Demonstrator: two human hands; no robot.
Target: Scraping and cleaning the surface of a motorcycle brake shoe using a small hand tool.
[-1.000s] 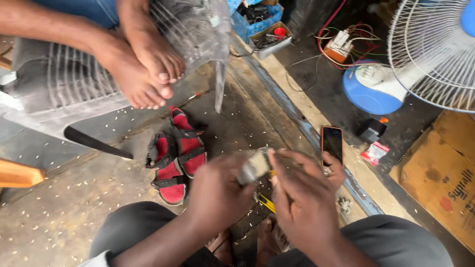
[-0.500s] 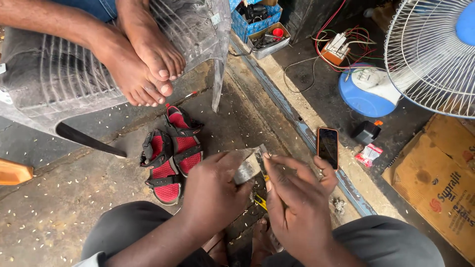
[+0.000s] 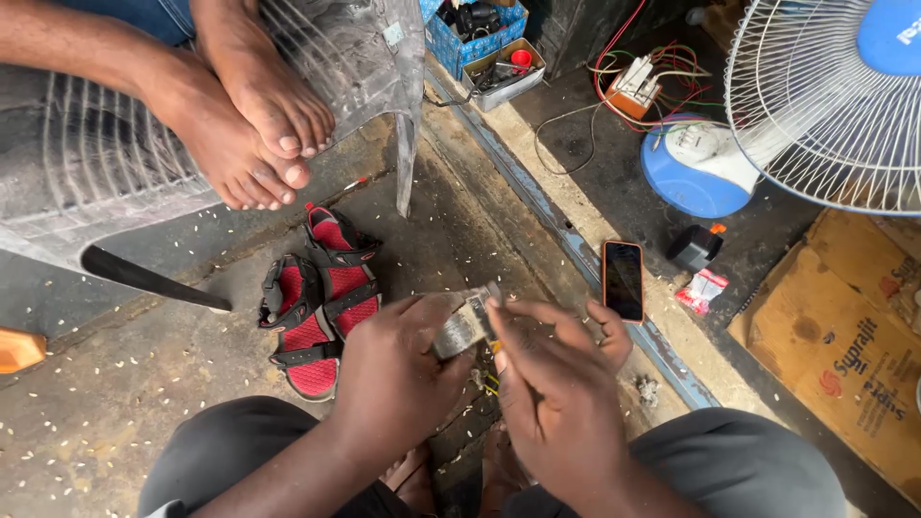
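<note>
- One head-worn view, looking steeply down, close above the hands.
- The floor spreads beyond and around them.

Red-and-black sandals, a blue fan base, an orange-edged black phone, a brown cardboard box.

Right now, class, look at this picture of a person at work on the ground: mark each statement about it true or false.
1. Both hands hold a small metal part. True.
2. The phone lies on the cardboard. False: on the ground beside the blue rail.
3. Red sandals lie beside the left hand. True.
4. The fan has a red base. False: it is blue.
5. The right hand is idle. False: its fingers touch the part.
</note>
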